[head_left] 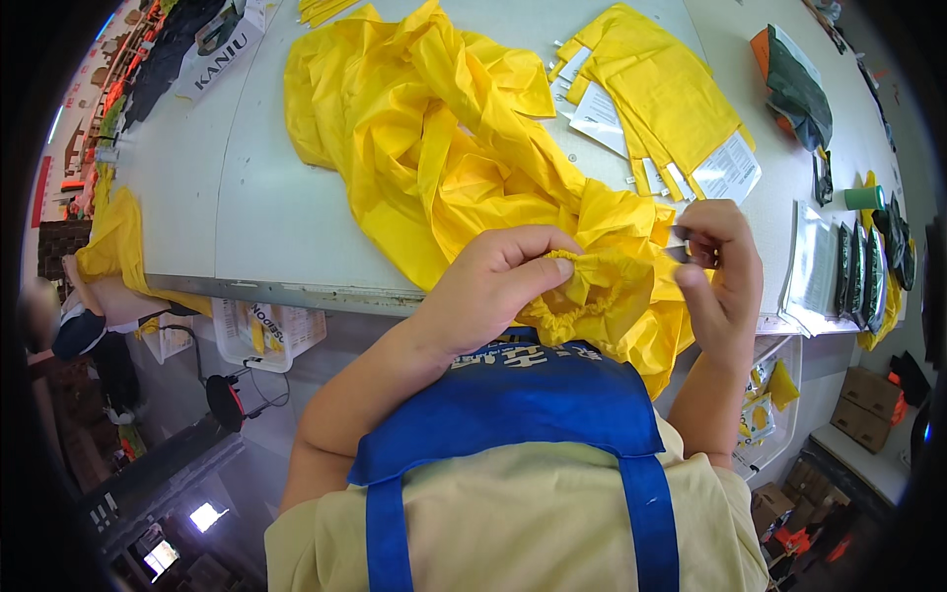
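A large crumpled yellow fabric piece (434,128), thin and waterproof-looking, spreads over the table and hangs over its front edge toward my blue apron. My left hand (498,281) pinches its gathered, elastic-looking opening (592,286) between thumb and fingers. Just right of that opening, my right hand (728,271) is raised with its fingers curled round a small black tool (680,244). Two short dark tips stick out toward the fabric; they look like thread snips, though the hand hides the rest.
Folded yellow pieces (661,89) with white tags lie at the back right. Beyond them are a dark green package (794,94), a green thread spool (864,198) and black packets (861,271). White bins (266,335) sit below the table edge. Another person (94,306) works at the far left.
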Available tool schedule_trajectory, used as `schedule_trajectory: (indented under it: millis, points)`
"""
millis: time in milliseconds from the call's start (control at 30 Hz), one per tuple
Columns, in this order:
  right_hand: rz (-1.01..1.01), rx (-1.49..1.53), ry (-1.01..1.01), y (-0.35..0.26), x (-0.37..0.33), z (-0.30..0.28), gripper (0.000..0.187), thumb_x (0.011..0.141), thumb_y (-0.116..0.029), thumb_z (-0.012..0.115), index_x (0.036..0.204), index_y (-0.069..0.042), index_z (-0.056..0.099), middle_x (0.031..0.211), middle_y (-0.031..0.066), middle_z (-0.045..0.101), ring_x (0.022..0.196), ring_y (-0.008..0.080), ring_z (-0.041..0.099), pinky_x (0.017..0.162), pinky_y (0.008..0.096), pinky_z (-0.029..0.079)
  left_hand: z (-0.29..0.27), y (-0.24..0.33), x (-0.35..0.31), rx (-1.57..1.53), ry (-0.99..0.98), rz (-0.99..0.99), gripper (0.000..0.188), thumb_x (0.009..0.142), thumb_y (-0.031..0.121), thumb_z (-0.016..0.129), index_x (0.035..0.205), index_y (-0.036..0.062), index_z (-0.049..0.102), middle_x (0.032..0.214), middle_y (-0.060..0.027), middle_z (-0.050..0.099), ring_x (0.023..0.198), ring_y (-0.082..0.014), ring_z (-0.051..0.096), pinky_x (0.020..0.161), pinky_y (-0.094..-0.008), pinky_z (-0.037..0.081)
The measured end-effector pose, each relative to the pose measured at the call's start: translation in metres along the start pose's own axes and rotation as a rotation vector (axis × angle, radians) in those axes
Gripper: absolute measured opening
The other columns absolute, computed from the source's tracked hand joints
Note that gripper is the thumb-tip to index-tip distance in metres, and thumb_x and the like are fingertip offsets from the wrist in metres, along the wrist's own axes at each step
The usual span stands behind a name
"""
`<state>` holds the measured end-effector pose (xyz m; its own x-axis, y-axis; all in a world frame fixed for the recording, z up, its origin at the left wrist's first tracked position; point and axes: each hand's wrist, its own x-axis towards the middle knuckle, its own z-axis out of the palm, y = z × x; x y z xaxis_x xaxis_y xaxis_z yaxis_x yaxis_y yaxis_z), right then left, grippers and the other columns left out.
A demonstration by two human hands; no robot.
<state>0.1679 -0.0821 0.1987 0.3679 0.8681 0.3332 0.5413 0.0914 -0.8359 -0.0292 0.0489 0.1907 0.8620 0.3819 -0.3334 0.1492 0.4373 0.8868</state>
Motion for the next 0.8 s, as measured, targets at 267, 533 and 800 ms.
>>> schedule_trajectory:
  millis: [267, 533, 800]
  points:
    - [-0.268, -0.334, -0.127, -0.011, 0.016, 0.000, 0.030, 0.061, -0.017, 0.079, 0.087, -0.007, 0.068, 0.081, 0.0051, 0.061, 0.074, 0.0233, 0.059, 0.065, 0.0337, 0.043, 0.000, 0.000, 0.002, 0.061, -0.016, -0.052, 0.018, 0.090, 0.009, 0.051, 0.101, -0.0010, 0.062, 0.087, -0.0002, 0.062, 0.079, -0.0057, 0.056, 0.073, -0.0205, 0.044]
    - [-0.236, -0.228, -0.212, -0.006, 0.018, 0.000, 0.031, 0.060, -0.018, 0.080, 0.087, -0.007, 0.069, 0.081, 0.0042, 0.062, 0.075, 0.0232, 0.059, 0.066, 0.0336, 0.043, -0.001, 0.000, 0.002, 0.058, -0.046, -0.084, 0.016, 0.091, 0.009, 0.053, 0.100, -0.0009, 0.062, 0.085, 0.0006, 0.061, 0.078, -0.0051, 0.055, 0.070, -0.0201, 0.043]
    - [-0.234, -0.188, -0.219, -0.002, 0.018, 0.004, 0.028, 0.059, -0.016, 0.081, 0.083, -0.007, 0.069, 0.078, 0.0051, 0.062, 0.076, 0.0246, 0.060, 0.067, 0.0346, 0.044, -0.001, 0.001, 0.003, 0.087, -0.030, -0.087, 0.017, 0.091, 0.009, 0.054, 0.101, -0.0014, 0.062, 0.084, 0.0013, 0.060, 0.078, -0.0049, 0.055, 0.071, -0.0201, 0.043]
